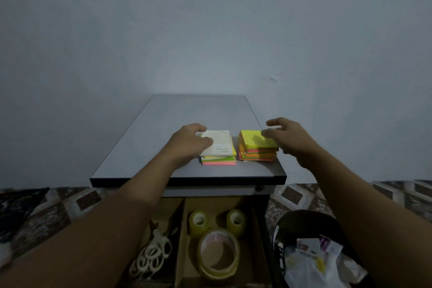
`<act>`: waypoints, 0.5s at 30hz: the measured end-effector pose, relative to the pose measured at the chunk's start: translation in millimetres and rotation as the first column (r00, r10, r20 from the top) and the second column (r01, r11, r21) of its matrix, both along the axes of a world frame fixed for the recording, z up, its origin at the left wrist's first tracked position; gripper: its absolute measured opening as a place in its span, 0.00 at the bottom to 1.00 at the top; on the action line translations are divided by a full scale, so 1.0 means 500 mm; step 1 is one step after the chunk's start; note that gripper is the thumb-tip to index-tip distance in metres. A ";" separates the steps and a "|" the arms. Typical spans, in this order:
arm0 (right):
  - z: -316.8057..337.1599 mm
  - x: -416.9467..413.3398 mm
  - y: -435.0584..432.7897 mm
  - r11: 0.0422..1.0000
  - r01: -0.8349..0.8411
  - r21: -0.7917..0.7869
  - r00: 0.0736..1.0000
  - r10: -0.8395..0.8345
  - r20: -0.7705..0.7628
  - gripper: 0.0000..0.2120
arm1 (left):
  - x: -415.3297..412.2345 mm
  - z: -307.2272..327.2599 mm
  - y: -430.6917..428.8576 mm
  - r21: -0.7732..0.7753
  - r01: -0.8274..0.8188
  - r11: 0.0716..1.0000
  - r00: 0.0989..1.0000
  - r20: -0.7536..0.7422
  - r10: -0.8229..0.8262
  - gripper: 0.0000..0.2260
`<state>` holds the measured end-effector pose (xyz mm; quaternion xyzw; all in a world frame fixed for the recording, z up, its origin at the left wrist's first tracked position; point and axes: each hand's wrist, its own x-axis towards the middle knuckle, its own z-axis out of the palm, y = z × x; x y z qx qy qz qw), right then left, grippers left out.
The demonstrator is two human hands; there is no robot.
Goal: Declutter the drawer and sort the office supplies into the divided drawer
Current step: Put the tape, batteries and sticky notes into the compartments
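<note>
Since the sorting needs a staging surface, the grey laminate cabinet top (pixel 187 112) appears to serve as one, with two piles of sticky notes parked near its front edge, well clear of the open brown cardboard-divided drawer (pixel 256 222) below it. A round black waste bin (pixel 304 218) stuffed with crumpled wrappers stands to the drawer's right, probably for rejects.

In the drawer's right compartment lie a large roll of clear tape (pixel 218 255) and, farther in, two small rolls of clear tape (pixel 198 221). White-handled scissors (pixel 153 252) lie in the left compartment, so like is already grouped with like.

On the top, the left pile, a white pad over yellow, green and pink notes (pixel 219 145), sits just beside the right pile of yellow, orange and pink notes (pixel 257 145), apart by a narrow gap.

Both forearms reach forward over the drawer. The left hand (pixel 190 141) grips the left pile at its left side, fingers curled over the far edge and thumb pressed on the white pad. The right hand (pixel 287 134) hovers at the right pile's far right corner, fingers spread and relaxed, one fingertip at or barely touching the top sheet. The notes look next to go in.
</note>
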<state>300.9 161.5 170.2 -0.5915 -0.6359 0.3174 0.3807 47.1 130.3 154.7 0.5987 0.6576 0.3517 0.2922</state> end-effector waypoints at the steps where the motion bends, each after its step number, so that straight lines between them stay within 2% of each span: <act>1: -0.007 -0.003 0.004 0.998 -0.037 -0.046 0.999 0.036 -0.016 0.19 | 0.005 -0.002 0.008 -0.005 0.001 1.000 1.000 -0.006 -0.001 0.24; 5: -0.031 -0.018 0.015 0.989 -0.105 -0.102 0.994 0.101 -0.051 0.22 | 0.022 -0.016 0.016 -0.032 -0.039 0.999 0.995 -0.096 0.036 0.31; 8: -0.039 -0.021 0.014 0.991 -0.094 -0.094 0.994 0.089 -0.060 0.21 | 0.031 -0.029 0.015 -0.030 -0.073 0.997 0.978 -0.200 0.065 0.27; 11: -0.039 -0.020 0.005 0.989 -0.097 -0.111 0.994 0.091 -0.064 0.20 | 0.033 -0.032 0.010 -0.032 -0.087 0.996 0.960 -0.268 0.076 0.28; 15: -0.038 -0.021 -0.009 0.987 -0.101 -0.125 0.994 0.093 -0.064 0.20 | 0.037 -0.026 -0.006 -0.023 -0.054 0.998 0.971 -0.236 0.047 0.29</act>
